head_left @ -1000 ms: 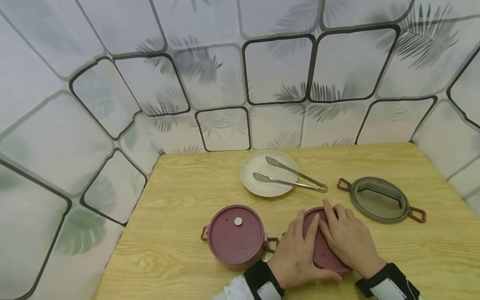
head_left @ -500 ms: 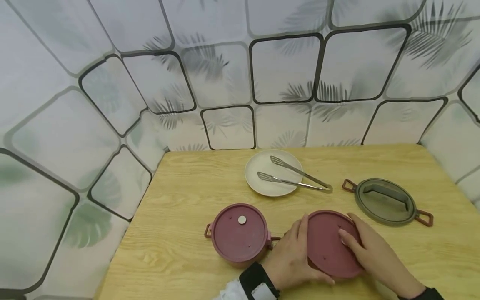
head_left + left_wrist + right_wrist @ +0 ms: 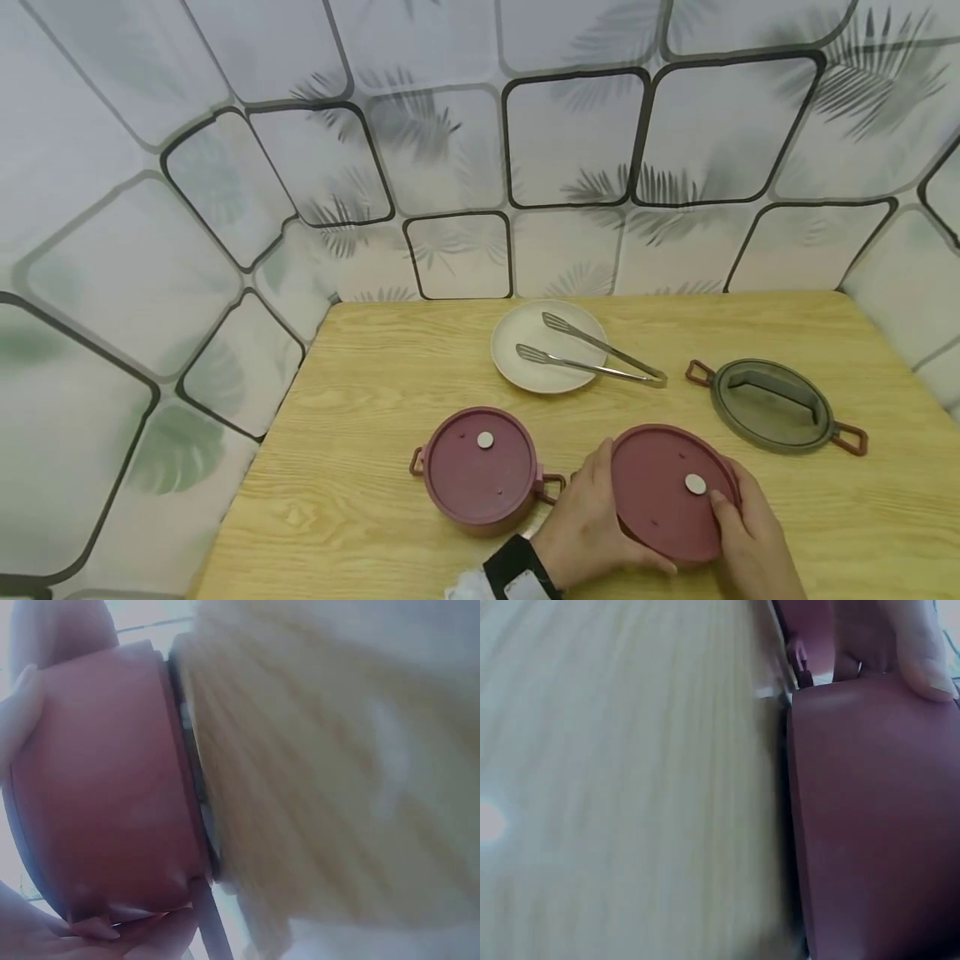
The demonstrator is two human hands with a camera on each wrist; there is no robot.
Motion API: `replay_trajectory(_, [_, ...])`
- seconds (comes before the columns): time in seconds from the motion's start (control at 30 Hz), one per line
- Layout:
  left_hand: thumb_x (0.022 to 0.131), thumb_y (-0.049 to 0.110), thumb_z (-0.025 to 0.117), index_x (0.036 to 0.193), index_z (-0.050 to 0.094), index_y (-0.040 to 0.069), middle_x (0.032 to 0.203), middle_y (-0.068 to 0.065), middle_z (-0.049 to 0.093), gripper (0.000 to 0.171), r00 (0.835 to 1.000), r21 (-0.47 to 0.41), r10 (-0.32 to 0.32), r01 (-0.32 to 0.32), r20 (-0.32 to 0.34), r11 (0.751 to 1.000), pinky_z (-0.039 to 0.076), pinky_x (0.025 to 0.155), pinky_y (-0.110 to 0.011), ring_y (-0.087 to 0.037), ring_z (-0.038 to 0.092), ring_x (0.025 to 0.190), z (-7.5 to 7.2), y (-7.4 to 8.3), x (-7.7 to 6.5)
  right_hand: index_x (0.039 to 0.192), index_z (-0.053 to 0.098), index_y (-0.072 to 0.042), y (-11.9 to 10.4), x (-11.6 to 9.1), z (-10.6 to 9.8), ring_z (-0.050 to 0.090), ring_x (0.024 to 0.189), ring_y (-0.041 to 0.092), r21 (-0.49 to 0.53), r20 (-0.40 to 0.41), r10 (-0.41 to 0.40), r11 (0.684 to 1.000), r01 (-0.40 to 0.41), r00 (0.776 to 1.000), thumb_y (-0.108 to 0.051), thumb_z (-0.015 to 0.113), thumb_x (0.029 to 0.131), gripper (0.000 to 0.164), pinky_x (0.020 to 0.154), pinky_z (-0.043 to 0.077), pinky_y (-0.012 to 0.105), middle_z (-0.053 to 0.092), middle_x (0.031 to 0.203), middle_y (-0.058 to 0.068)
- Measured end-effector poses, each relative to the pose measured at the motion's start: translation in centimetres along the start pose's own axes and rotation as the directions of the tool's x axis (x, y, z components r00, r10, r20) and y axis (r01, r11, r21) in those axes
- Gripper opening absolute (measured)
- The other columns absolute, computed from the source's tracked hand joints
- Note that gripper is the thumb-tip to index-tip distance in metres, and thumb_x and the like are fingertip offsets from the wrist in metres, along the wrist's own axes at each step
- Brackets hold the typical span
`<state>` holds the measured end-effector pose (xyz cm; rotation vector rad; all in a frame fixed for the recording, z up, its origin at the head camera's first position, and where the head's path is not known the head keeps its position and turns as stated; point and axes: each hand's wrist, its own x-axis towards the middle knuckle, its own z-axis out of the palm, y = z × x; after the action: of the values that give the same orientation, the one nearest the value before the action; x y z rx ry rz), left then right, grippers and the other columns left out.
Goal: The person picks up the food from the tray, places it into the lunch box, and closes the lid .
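My left hand and right hand hold a maroon pot from both sides, at the right front of the table. Its flat round face is up and bears an off-centre white disc. The right thumb lies on that face beside the disc; the fingers go down the far side, partly hidden. In the left wrist view the pot's wall shows, with a rim and a handle at the table side. The right wrist view shows the pot's wall close to the table. Left of my left hand stands a similar maroon pot.
A white plate with metal tongs across it lies at the back. At right is a dark green lidded pan with two brown handles. The wooden table meets a patterned curtain behind.
My right hand has slid from the top of the pot to its right side, uncovering the flat face and the white disc. My left hand stays at the left side. The view has shifted slightly.
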<state>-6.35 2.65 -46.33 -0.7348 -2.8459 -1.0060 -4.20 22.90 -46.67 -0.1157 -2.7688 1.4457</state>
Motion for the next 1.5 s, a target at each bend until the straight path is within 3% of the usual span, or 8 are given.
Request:
replay_trajectory(0.13, [0.045,0.077,0.064,0.143,0.008,0.019,0.127,0.006,0.041,0.127,0.997,-0.023,0.039,-0.041,-0.059,0.999,0.045,0.087,-0.029,-0.007,0.045,0.113,-0.2,0.2,0.1,0.142,0.017,-0.005,-0.5,-0.2,-0.3,0.031,0.125,0.006,0.012,-0.041,-0.036,0.999,0.036,0.998,-0.023,0.03,0.098,0.05,0.079,0.02,-0.007,0.033,0.136,0.025])
replay_trajectory(0.27, [0.044,0.077,0.064,0.143,0.009,0.02,0.128,0.009,0.039,0.127,0.992,-0.016,0.065,-0.067,-0.111,0.998,0.044,0.089,-0.029,-0.007,0.043,0.113,-0.8,0.8,0.2,0.142,0.02,-0.009,-1.2,-0.3,-0.9,0.027,0.106,-0.022,0.016,-0.072,-0.081,0.996,0.083,0.994,-0.021,0.032,0.097,0.048,0.077,0.026,-0.006,0.036,0.134,0.022])
replay_trajectory(0.53, [0.045,0.079,0.062,0.144,0.003,0.018,0.138,0.004,0.031,0.13,0.982,0.025,0.078,-0.075,-0.172,0.997,0.044,0.092,-0.031,-0.009,0.036,0.122,-2.7,2.4,-0.4,0.144,0.017,-0.019,-3.0,-0.9,-1.7,0.03,0.108,-0.02,0.024,-0.086,-0.067,0.997,0.069,0.994,-0.024,0.031,0.097,0.049,0.075,0.032,-0.004,0.035,0.137,0.018])
replay_trajectory(0.7, [0.044,0.077,0.065,0.144,0.006,0.017,0.138,0.005,0.029,0.132,0.973,0.035,0.099,-0.094,-0.207,0.995,0.044,0.092,-0.031,-0.008,0.033,0.122,-4.6,2.9,-0.8,0.143,0.02,-0.019,-4.6,-0.9,-1.6,0.034,0.111,-0.016,0.068,-0.098,-0.132,0.988,0.139,0.986,-0.02,0.032,0.097,0.047,0.077,0.036,-0.001,0.036,0.135,0.016])
replay_trajectory(0.87, [0.043,0.077,0.065,0.144,0.006,0.017,0.139,0.005,0.029,0.131,0.971,0.045,0.102,-0.094,-0.215,0.995,0.041,0.095,-0.032,-0.008,0.03,0.125,-6.8,2.7,-1.4,0.143,0.017,-0.021,-6.3,-0.9,-1.1,0.035,0.114,-0.013,0.147,-0.037,-0.187,0.971,0.19,0.982,-0.019,0.03,0.098,0.047,0.079,0.039,0.002,0.034,0.137,0.013])
replay_trajectory(1.03, [0.045,0.08,0.059,0.144,0.011,0.016,0.137,0.005,0.031,0.127,0.97,0.056,0.09,-0.079,-0.228,0.995,0.044,0.092,-0.031,-0.008,0.033,0.122,-8.6,1.8,-2.1,0.144,0.014,-0.025,-7.6,-0.8,-0.1,0.033,0.116,-0.012,0.179,0.028,-0.208,0.963,0.2,0.978,-0.02,0.03,0.098,0.048,0.081,0.038,0.003,0.029,0.14,0.01])
replay_trajectory(1.3, [0.04,0.081,0.062,0.143,0.015,0.021,0.135,0.005,0.033,0.129,0.977,0.08,0.033,-0.016,-0.212,0.997,0.046,0.089,-0.033,-0.008,0.038,0.119,-10.8,-0.6,-3.3,0.144,0.011,-0.026,-9.1,-0.5,2.2,0.029,0.119,-0.013,0.261,0.093,-0.312,0.924,0.279,0.946,-0.012,0.039,0.095,0.058,0.082,0.039,0.006,0.021,0.145,0.012])
replay_trajectory(1.5, [0.039,0.08,0.064,0.144,0.014,0.023,0.136,0.006,0.034,0.129,0.976,0.077,0.026,-0.009,-0.218,0.997,0.045,0.09,-0.033,-0.006,0.037,0.121,-12.2,-2.6,-4.5,0.145,0.008,-0.02,-9.6,-0.2,4.1,0.027,0.128,-0.003,0.305,0.105,-0.44,0.868,0.393,0.892,-0.004,0.046,0.09,0.069,0.087,0.038,0.008,0.018,0.147,0.014])
